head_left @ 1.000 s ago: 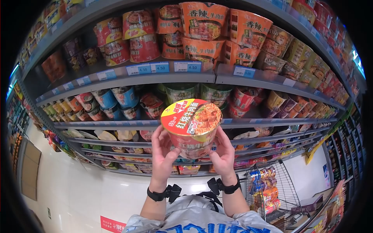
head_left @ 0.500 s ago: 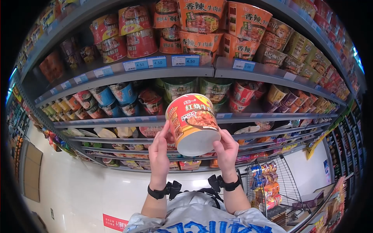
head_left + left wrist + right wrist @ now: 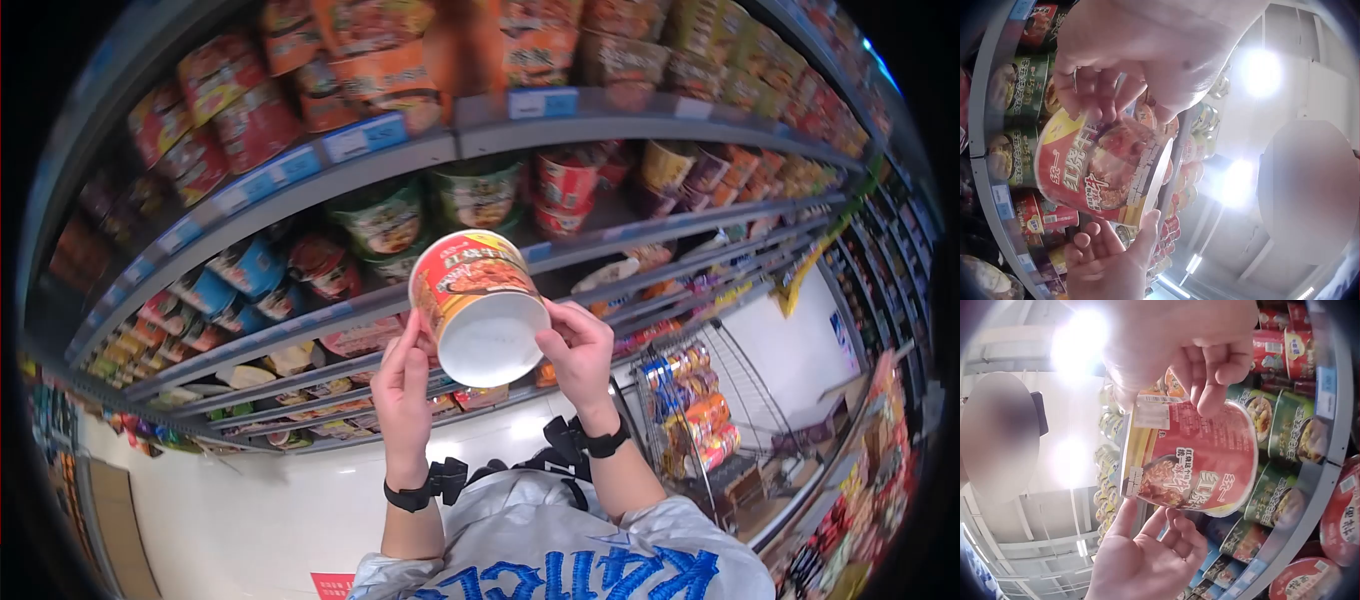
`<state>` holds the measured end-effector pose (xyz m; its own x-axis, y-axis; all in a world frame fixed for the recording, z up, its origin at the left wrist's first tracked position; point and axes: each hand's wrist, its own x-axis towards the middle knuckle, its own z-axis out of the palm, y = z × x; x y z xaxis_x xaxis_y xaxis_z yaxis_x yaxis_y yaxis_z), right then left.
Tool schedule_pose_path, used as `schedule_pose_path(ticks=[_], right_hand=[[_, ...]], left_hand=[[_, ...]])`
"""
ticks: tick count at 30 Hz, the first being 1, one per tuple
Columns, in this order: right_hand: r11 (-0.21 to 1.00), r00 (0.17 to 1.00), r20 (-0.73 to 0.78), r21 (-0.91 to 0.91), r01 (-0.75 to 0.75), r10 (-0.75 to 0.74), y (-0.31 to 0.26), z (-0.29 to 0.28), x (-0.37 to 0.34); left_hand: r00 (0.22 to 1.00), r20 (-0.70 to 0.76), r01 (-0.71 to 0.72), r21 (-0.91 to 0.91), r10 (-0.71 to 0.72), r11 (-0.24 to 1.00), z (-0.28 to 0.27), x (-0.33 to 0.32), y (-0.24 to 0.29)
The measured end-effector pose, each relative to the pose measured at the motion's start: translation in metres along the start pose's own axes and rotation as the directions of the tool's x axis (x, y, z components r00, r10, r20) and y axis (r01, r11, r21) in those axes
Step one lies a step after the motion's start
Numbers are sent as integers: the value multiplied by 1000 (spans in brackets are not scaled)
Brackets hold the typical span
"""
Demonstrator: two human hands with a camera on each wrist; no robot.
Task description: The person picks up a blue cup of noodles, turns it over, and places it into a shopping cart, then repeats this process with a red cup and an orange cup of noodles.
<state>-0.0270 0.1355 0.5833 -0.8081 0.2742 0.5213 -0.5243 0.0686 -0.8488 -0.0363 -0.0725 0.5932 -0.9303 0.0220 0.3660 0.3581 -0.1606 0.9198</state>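
Between both hands is a red instant noodle cup [image 3: 470,268] with yellow trim, tipped so that its white base [image 3: 492,340] faces the head camera. On its left side the left hand [image 3: 402,385] grips it with thumb and fingers; the right hand [image 3: 580,352] holds the opposite side, thumb near the base edge. The left wrist view shows the cup's front label [image 3: 1104,165] with a noodle picture. In the right wrist view, small print and a pale panel [image 3: 1152,416] show on the cup's side, close to the right hand's fingers.
Shelves [image 3: 300,190] of stacked noodle cups stretch across the front, with green cups [image 3: 480,195] right behind the held one. To the right stands a wire shopping cart [image 3: 745,390] with packaged goods [image 3: 705,410] inside. White floor [image 3: 240,510] lies at lower left.
The cup has tipped over from its lid facing the head camera to its base facing it. Both hands keep their hold. The head view has turned, so the shelves now slant.
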Motion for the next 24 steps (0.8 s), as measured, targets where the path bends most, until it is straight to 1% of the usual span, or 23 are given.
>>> schedule_pose_path(ticks=[1,3,5,6,7,9,10,11,13,14,15,17,18,19,21,22,23,24], right_hand=[[1000,999,-40,-16,-12,12,4,-6,-1],[994,997,-77,-112,10,-19,9,-23,-5],[992,995,-99,-122,8,-20,7,-36,-9],[988,997,-72,-150,-48,37,7,-46,-14],[987,994,-103,-153,-56,41,10,-55,-15],[989,986,-109,-93,115,-125,18,-74,-16],[998,994,-100,-52,29,-34,20,-88,-20],[998,991,-128,-60,21,-29,21,-102,-23],[986,991,-135,-168,-17,-6,23,-133,-27],[984,987,-159,-179,-19,-10,25,-149,-31],[982,982,-189,-185,-30,-5,23,-164,-35],[978,956,-279,-155,-139,92,19,-196,-44],[968,948,-307,-200,-149,82,21,-214,-50],[966,938,-337,-203,-160,84,23,-233,-56],[964,888,-430,-122,-235,162,27,-270,-70],[968,871,-461,-90,-236,170,31,-290,-78],[967,858,-485,-87,-239,169,37,-312,-86],[968,823,-530,-22,-251,202,42,-332,-96]], left_hand=[[1000,0,12,-10,-12,1000,5,1,-4],[991,113,77,3,-76,997,16,-1,-15],[985,139,115,-48,-107,992,34,1,-15],[966,212,163,-49,-149,985,38,2,-18],[958,240,172,-42,-157,984,47,3,-23],[954,254,185,-90,-157,979,68,4,-35],[943,275,214,-74,-186,974,79,5,-36],[933,303,227,-69,-197,971,93,7,-38],[920,343,228,-75,-190,971,124,11,-42],[892,408,252,-87,-196,964,137,13,-47],[877,434,265,-79,-206,961,154,13,-50],[841,493,268,-22,-223,963,193,12,-57],[817,524,298,-24,-242,954,212,10,-63],[797,549,308,-15,-250,951,234,7,-68],[722,618,357,52,-310,933,277,-5,-75],[694,661,275,120,-283,954,301,-11,-79],[645,698,289,152,-310,945,321,-18,-90],[602,730,311,159,-324,937,343,-25,-99]])
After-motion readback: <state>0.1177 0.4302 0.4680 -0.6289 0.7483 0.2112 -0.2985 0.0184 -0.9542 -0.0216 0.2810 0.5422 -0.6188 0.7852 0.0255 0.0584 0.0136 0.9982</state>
